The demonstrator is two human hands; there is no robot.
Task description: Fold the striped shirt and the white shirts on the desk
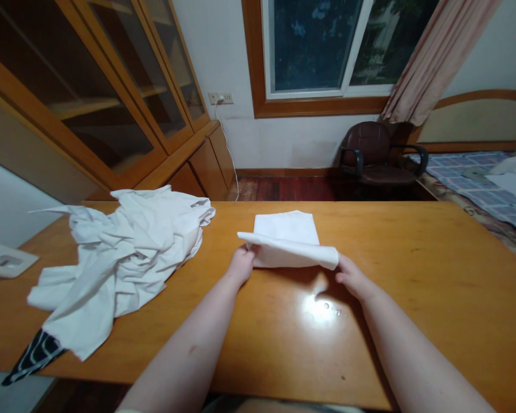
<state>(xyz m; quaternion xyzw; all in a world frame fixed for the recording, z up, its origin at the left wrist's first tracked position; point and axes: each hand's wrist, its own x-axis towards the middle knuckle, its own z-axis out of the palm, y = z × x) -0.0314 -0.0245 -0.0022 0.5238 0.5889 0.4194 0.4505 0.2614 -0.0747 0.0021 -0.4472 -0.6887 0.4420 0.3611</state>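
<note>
A white cloth [286,226], folded into a rough rectangle, lies on the wooden table [413,275] in front of me. Its near part is raised and bent over toward the far part. My left hand [242,265] grips the left end of that raised edge, fingers partly hidden behind the fabric. At the right end, my right hand [349,275] pinches the cloth's corner, its fingertips also partly covered. To the left spreads a crumpled heap of white cloth [133,252], apart from both hands, with a black patterned piece [36,351] sticking out at its lower end.
A white plastic object with an oval opening [8,261] sits at the table's left edge. Beyond stand a glass-door cabinet [155,143], a brown armchair [376,152] and a bed [485,178]. A white cord [227,143] hangs from the wall socket.
</note>
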